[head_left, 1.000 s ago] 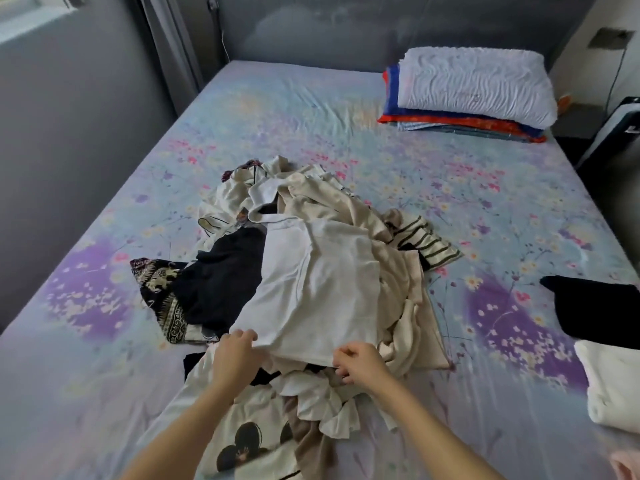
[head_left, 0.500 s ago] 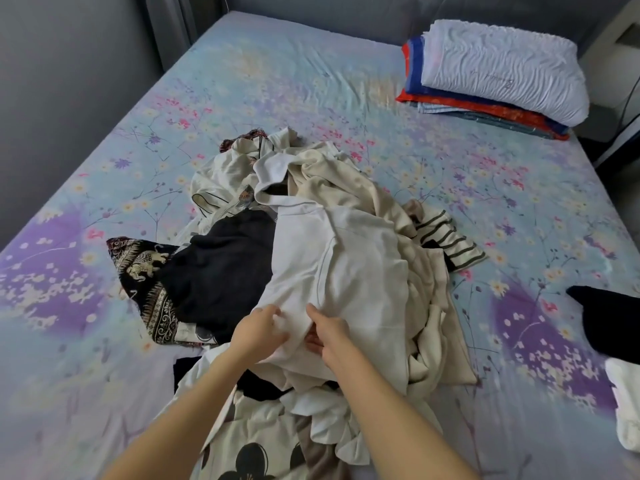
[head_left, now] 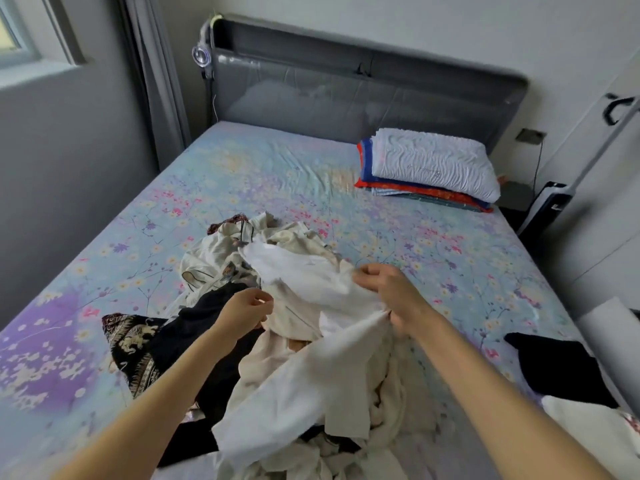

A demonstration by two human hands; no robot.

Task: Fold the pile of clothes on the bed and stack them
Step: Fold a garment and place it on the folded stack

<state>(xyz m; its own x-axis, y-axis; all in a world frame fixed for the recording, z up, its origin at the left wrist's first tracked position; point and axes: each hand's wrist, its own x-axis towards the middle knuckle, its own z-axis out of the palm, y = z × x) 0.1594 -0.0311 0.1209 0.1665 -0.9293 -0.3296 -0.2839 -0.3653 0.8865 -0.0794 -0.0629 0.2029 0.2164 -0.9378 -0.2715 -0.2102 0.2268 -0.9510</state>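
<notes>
The left hand (head_left: 242, 308) and right hand (head_left: 389, 296) are bare, forearms (head_left: 166, 386) too.

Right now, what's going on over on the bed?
A person is sorting laundry. The right hand grips a white garment lifted off the unfolded pile mid-bed, and the left hand seems to pinch its other edge. A folded black piece and a folded white piece already sit at the right.
</notes>
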